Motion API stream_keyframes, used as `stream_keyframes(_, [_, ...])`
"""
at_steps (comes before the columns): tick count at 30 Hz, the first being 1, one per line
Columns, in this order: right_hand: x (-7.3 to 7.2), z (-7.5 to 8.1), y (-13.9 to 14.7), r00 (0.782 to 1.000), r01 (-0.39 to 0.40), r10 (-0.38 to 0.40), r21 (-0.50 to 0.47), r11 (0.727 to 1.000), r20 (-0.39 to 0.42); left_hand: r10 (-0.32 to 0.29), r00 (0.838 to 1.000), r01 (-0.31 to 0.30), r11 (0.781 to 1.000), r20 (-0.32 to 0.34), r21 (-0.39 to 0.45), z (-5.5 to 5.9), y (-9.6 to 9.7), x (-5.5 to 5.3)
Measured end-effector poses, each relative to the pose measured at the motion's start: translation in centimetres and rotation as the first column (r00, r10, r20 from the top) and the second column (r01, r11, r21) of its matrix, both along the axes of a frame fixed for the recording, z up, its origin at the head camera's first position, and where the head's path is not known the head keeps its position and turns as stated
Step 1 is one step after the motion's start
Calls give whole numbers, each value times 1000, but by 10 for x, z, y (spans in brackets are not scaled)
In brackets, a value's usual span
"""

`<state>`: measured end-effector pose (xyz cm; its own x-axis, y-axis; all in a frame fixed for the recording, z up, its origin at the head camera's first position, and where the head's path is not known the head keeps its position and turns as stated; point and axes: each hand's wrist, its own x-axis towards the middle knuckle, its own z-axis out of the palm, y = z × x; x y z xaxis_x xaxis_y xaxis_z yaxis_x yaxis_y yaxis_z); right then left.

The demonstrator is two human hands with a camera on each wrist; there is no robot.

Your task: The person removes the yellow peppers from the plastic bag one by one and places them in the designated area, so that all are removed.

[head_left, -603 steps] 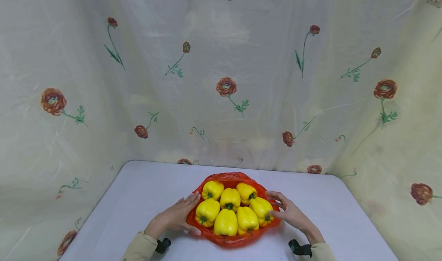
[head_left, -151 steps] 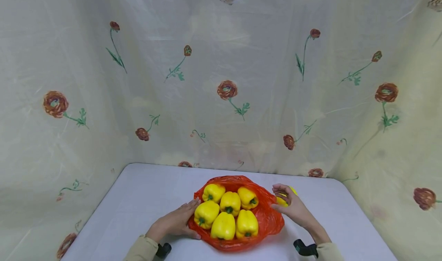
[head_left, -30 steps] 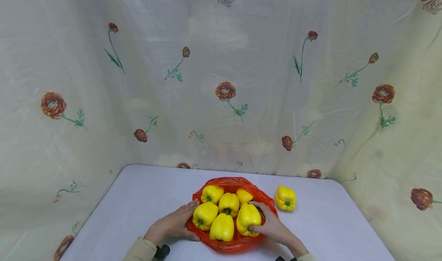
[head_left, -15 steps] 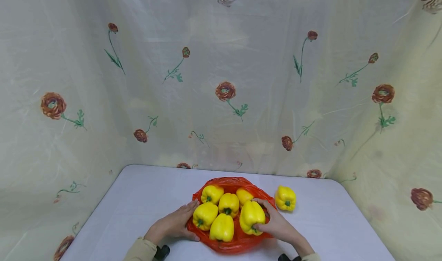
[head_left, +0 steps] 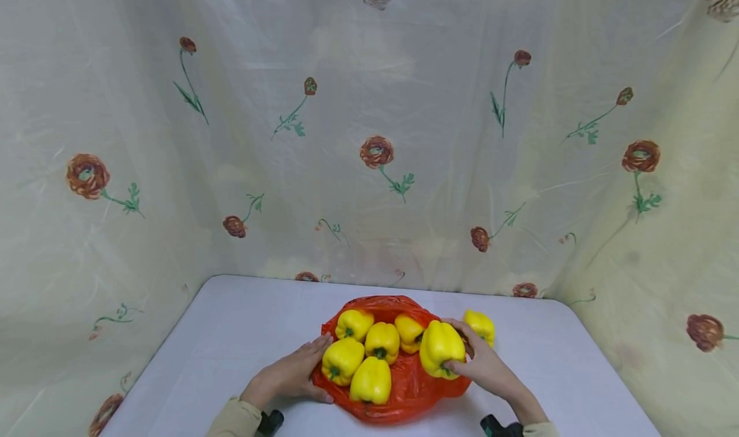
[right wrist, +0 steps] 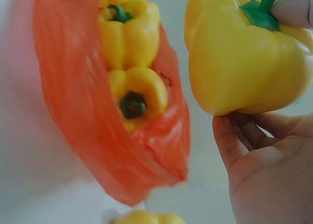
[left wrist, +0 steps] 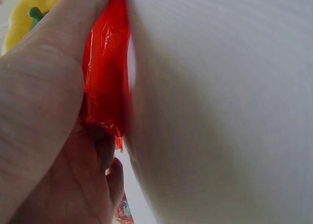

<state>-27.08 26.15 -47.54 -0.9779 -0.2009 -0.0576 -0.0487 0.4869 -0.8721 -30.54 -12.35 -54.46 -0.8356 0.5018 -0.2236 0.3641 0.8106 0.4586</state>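
Note:
A red plastic bag (head_left: 411, 389), its mouth spread wide, lies mid-table with several yellow bell peppers (head_left: 371, 380) inside. Against the bag's left side rests my left hand (head_left: 293, 371), fingers extended and thumb apart; the left wrist view shows the bag (left wrist: 105, 77) between thumb and fingers. My right hand (head_left: 487, 363) grips one yellow bell pepper (head_left: 440, 347) over the bag's right edge. In the right wrist view, that pepper (right wrist: 239, 57) is held between thumb, near the green stem, and fingers below, apart from the bag (right wrist: 73, 82).
Another yellow bell pepper (head_left: 480, 325) stands on the white table (head_left: 554, 360) right of the bag, partly hidden behind my right hand. A flower-printed curtain (head_left: 439, 167) surrounds the back and sides of the table.
The right hand has lifted a pepper from the bag's front right and moved it rightward to the bag's edge. Earlier, another pepper left the bag for the table. The left hand stays put.

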Motion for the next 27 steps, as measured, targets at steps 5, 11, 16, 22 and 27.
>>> stream_keyframes(5, [-3, 6, 13, 1000, 18, -18, -11, 1000, -22, 3, 1000, -3, 1000, 2, -4, 0, 0, -1])
stream_keyframes(11, [-4, 9, 30, 998, 17, -17, -12, 1000, -65, 4, 1000, -4, 1000, 11, -4, 0, 0, -1])
stream_keyframes(16, [-4, 10, 44, 993, 4, -3, 5, 1000, -117, 5, 1000, -5, 1000, 11, -2, 1, 0, -1])
stream_keyframes(22, [-5, 9, 58, 990, 44, -40, 24, 999, -133, 2, 1000, -2, 1000, 12, 3, 4, 0, 1])
stream_keyframes(27, [-6, 6, 65, 989, 63, -58, 39, 997, -134, -2, 1000, 2, 1000, 12, 5, 6, 1, 3])
